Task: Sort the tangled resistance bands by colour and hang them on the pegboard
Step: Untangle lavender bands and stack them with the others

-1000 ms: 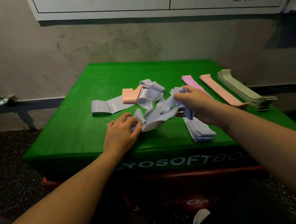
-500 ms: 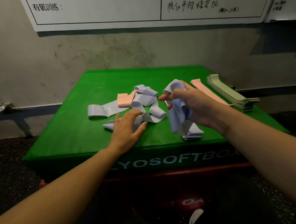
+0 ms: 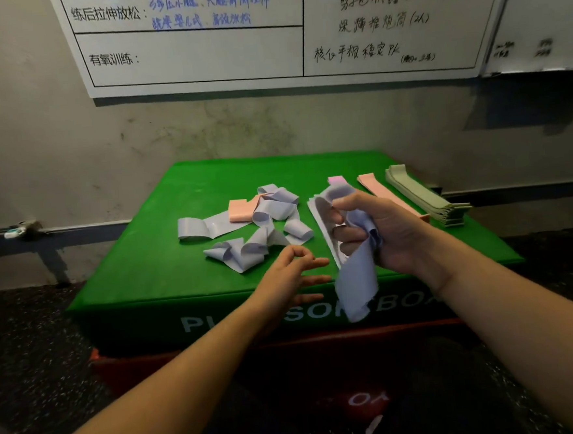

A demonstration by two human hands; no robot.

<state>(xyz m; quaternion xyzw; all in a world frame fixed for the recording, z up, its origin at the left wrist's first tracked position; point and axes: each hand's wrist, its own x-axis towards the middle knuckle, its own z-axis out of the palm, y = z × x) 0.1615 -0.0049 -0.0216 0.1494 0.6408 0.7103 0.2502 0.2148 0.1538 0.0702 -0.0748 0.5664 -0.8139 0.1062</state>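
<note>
I am looking down at a green padded box top [image 3: 152, 260] set against a stained grey wall, and my right hand [image 3: 378, 234] is gripping a pale lilac flat elastic band [image 3: 357, 279], its fingers curled through the upper loop while the loose end is hanging down past the front edge of the box. My left hand [image 3: 292, 277] is hovering just left of that hanging end with its fingers relaxed and spread, grasping nothing and apart from the band.

On the box top beyond my left hand, a tangled heap of lilac bands [image 3: 262, 228] is lying in loops and twists, with one salmon-pink band [image 3: 239, 210] caught under its far side. Behind my right hand, a flat stack of lilac bands [image 3: 321, 221] is showing at its left edge; the rest is hidden by the hand. Farther right, a bright pink band [image 3: 336, 180] is peeking out, then a long salmon-pink strip [image 3: 383, 193] is lying flat, and just beside it a neat pile of sage-green bands [image 3: 422, 195] is sitting near the right edge.

A whiteboard with handwritten characters [image 3: 265, 35] is hanging on the wall above. A red block [image 3: 220, 357] is sitting beneath the green box.
</note>
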